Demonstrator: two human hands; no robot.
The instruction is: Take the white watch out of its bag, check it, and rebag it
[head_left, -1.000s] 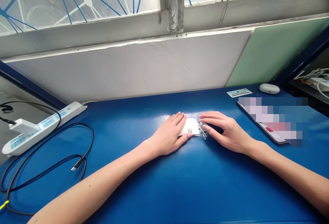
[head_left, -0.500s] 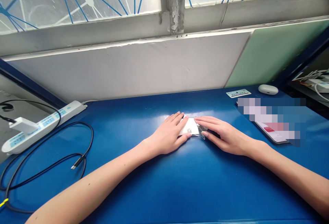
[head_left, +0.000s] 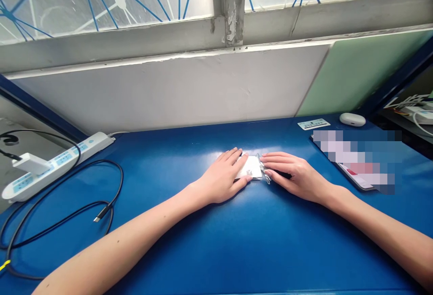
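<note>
A small flat white packet (head_left: 251, 167) lies on the blue table, with a dark printed mark near its lower edge. Clear plastic film (head_left: 264, 171) sticks out crumpled from its right end. Spread flat over the packet's left part is my left hand (head_left: 223, 173), its fingers stretched out and thumb along the lower edge. My right hand (head_left: 291, 173) rests at the right end with fingers extended, its fingertips touching the film. What lies under my left palm is hidden.
At left lie a white power strip (head_left: 84, 148) with a plugged-in charger (head_left: 31, 163) and a looped black cable (head_left: 104, 214). On the right are a phone (head_left: 360, 180), partly pixelated, a card (head_left: 314, 124) and a white earbud case (head_left: 352, 119). A wall panel (head_left: 169, 92) borders the table's back.
My right hand has shifted slightly right, its fingers moving over the plastic film, which now shows more at the packet's right end. My left hand stays in place.
</note>
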